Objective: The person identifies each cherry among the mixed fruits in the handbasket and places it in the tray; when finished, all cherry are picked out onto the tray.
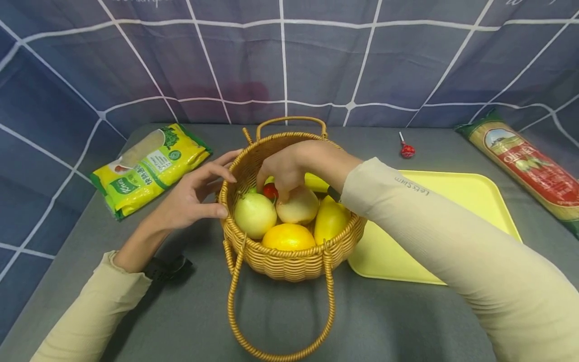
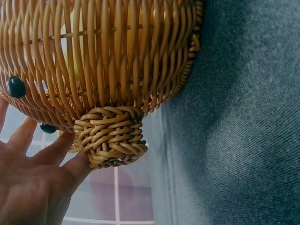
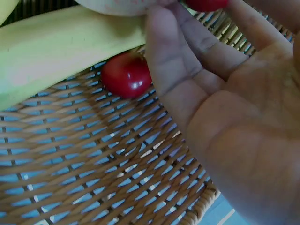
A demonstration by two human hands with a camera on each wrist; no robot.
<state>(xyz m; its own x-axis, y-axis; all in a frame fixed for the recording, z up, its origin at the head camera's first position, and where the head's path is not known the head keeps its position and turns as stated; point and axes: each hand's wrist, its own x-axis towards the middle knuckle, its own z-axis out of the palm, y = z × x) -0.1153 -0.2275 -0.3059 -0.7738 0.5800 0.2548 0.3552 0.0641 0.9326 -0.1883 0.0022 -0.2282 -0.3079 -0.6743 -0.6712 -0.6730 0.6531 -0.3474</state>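
A wicker basket holds a pale green round fruit, an onion, a lemon, a yellow pear-shaped item and a long yellow item. My left hand rests on the basket's left rim, its fingers spread along the wicker. Reaching inside, my right hand has its fingertips down at the onion and a small red fruit. A red tomato-like fruit lies on the basket floor in the right wrist view. Whether the right fingers pinch anything, I cannot tell.
A yellow Knorr bag lies at the left. Right of the basket is a yellow tray, partly under my right forearm. Behind it lies a red lollipop, and a red pasta packet is at far right. The basket's front handle hangs forward.
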